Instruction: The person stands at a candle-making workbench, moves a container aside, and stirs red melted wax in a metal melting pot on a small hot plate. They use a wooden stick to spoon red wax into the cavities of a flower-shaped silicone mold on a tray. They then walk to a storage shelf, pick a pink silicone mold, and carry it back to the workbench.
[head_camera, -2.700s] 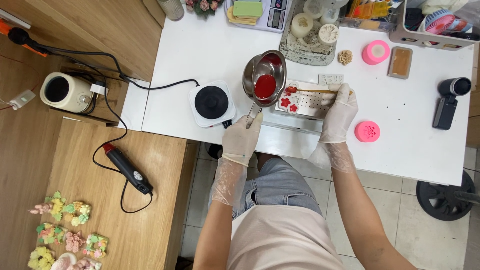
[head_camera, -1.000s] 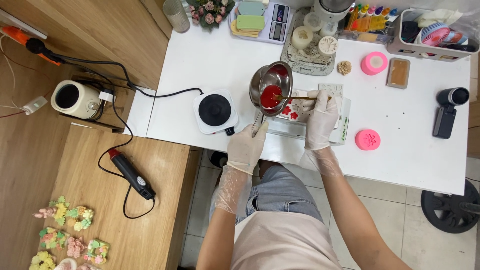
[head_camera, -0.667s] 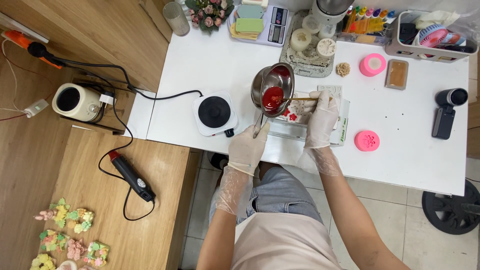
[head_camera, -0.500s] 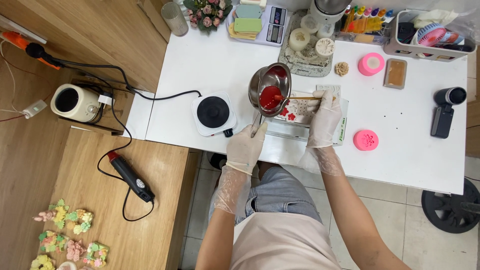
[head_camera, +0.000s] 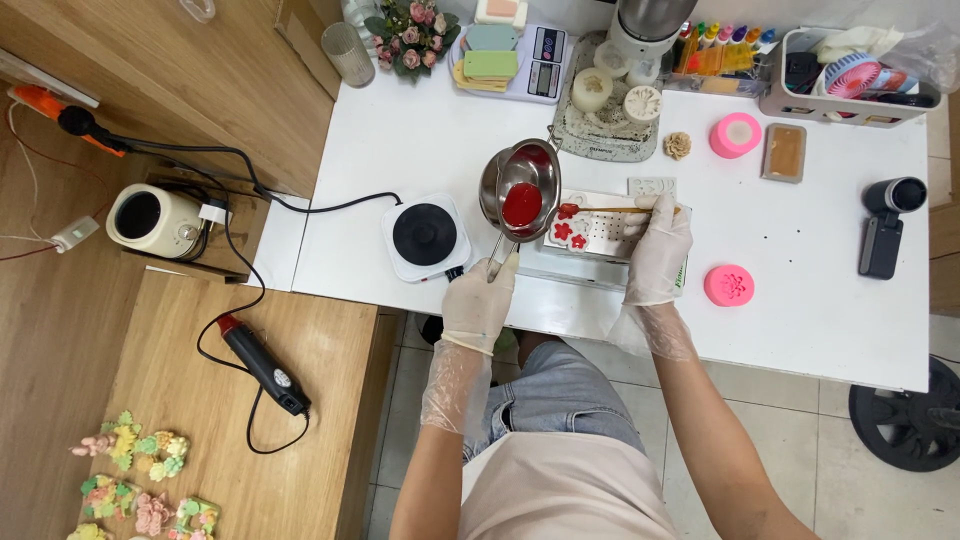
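My left hand (head_camera: 479, 303), in a thin clear glove, is clenched around the handle of a small metal pot (head_camera: 520, 187), which I hold tipped over the left end of a white mould (head_camera: 603, 230). The pot has red liquid (head_camera: 522, 204) pooled in its bottom. The mould lies flat on the white worktop (head_camera: 810, 290), just in front of me, and two red flower shapes (head_camera: 570, 232) show in its left end, right beside the pot's lip.

My right hand (head_camera: 657, 250), also gloved, rests on the right part of the mould and grips a thin wooden stick (head_camera: 612, 210) that runs leftward across the mould toward the pot.

Just left of the pot sits a small electric hotplate (head_camera: 425, 235), white with a black round top, its cord trailing off the worktop edge. Near my right hand lies a pink round mould (head_camera: 729, 285), and another pink one (head_camera: 736, 134) stands farther back beside a small tan block in a tray (head_camera: 784, 152). A black camera (head_camera: 886, 226) lies well off to the right. Behind the pot is a speckled tray (head_camera: 604, 130) with pale round pieces, and a kitchen scale (head_camera: 505, 66) carrying green and yellow pads.

On the lower wooden bench to my left lies a black heat gun (head_camera: 262, 364).
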